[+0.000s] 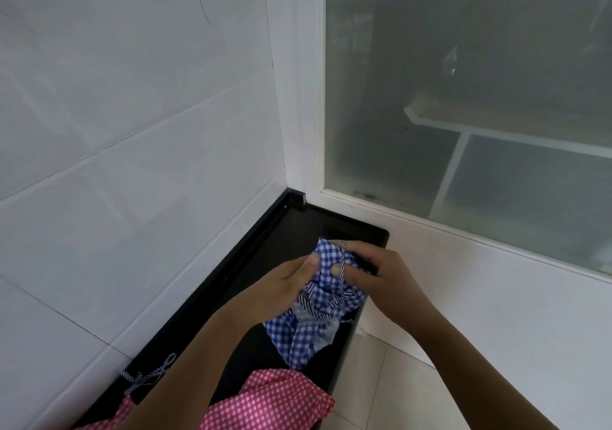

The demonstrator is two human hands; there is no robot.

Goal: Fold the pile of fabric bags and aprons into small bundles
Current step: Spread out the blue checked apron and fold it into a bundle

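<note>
You were in the middle of bundling the blue checked piece (pixel 298 333), and it was not yet a tidy bundle. Both hands held it up over the far half of the black top (pixel 265 241), towards the corner where the tiled wall (pixel 132 131) met the window (pixel 463 98). Its lower part hung loose and crumpled down to the surface. Your left hand (pixel 281 284) had thumb and fingers closed in a pinch on the upper left of the cloth. Your right hand (pixel 374 274) gripped the other side, its thumb pressing the striped cord (pixel 342 264) against the fabric and its fingers curled round behind. Whether this piece was a bag or an apron, I could not tell. The step looked like gathering the cloth and taking control of its cord. The next move probably called for drawing in the hanging tail so the wad was compact. After that, the cord could be wound or tucked round it without letting the left-hand pinch slip. The pink spotted piece (pixel 275 400) lay unfolded at the near edge of the top, partly under your left forearm. A second striped cord (pixel 149 375) lay loose by the wall-side edge, so more work appeared to remain.
</note>
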